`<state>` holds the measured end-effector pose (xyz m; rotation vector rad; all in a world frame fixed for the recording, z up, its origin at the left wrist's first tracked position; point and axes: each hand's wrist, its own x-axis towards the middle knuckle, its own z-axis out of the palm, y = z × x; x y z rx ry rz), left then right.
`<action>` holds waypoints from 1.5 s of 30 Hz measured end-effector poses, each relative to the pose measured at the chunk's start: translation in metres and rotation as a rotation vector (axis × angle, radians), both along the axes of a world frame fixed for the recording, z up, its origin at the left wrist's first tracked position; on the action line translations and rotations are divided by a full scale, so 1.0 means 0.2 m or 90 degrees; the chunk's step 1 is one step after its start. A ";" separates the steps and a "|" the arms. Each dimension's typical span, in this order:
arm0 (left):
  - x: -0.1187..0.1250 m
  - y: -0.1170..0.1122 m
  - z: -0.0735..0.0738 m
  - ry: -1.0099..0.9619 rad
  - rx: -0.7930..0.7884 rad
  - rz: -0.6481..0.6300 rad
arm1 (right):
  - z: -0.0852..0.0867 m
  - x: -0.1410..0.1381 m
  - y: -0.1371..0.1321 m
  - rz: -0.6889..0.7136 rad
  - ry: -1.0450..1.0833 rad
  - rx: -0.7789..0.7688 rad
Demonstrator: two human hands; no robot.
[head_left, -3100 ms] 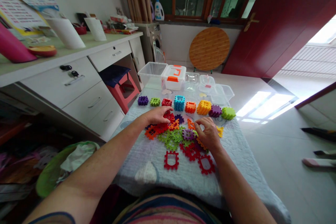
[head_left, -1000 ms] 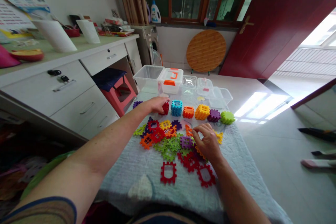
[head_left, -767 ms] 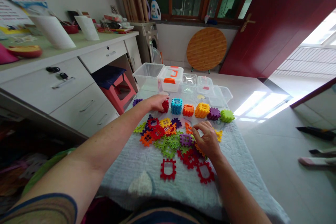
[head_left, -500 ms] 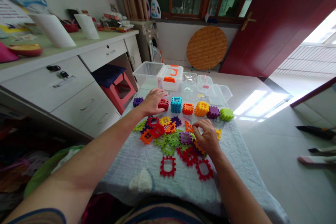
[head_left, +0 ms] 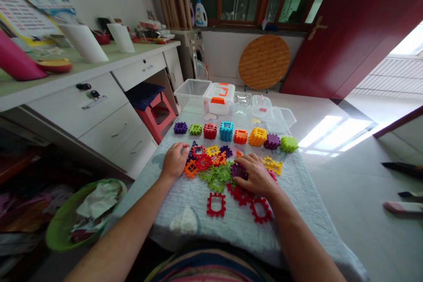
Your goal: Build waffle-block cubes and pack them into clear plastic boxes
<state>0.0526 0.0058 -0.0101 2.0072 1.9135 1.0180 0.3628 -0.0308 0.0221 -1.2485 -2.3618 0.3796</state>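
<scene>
My left hand (head_left: 175,159) rests at the left edge of a loose pile of flat plastic building pieces, its fingers curled down and whatever lies under them hidden. In the pile are red pieces (head_left: 204,162), light green pieces (head_left: 216,182), an orange piece (head_left: 191,169) and a dark blue piece (head_left: 226,150). My right hand (head_left: 256,172) reaches over the pile's right side, with thumb and fingers closed about a purple square piece (head_left: 237,170). Two red frames, one a square frame (head_left: 216,205), lie nearest me.
Behind the pile runs a row of sorted stacks, among them a blue stack (head_left: 226,131), a green stack (head_left: 195,129) and a yellow stack (head_left: 257,136). Clear plastic boxes (head_left: 220,99) line the far table edge. A drawer desk (head_left: 82,119) and pink stool (head_left: 158,114) stand left.
My left hand has come back from the row of stacks to the pile's left edge, uncovering the green stack. My right hand has shifted onto the purple piece. The view has turned slightly left.
</scene>
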 end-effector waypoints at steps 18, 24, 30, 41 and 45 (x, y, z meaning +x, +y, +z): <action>0.01 -0.05 0.01 -0.175 0.013 -0.068 | -0.04 0.04 0.04 -0.090 0.167 -0.021; 0.02 -0.03 0.00 -0.129 0.029 -0.066 | -0.03 0.02 0.02 -0.036 0.067 -0.027; 0.02 -0.03 0.00 -0.104 0.020 -0.061 | -0.04 0.00 0.02 -0.040 0.076 -0.027; 0.02 -0.02 0.01 -0.100 0.018 -0.070 | -0.01 0.21 0.13 -0.316 0.336 0.099; 0.01 -0.01 -0.01 -0.092 0.016 -0.074 | 0.08 0.35 0.17 -0.380 0.302 0.157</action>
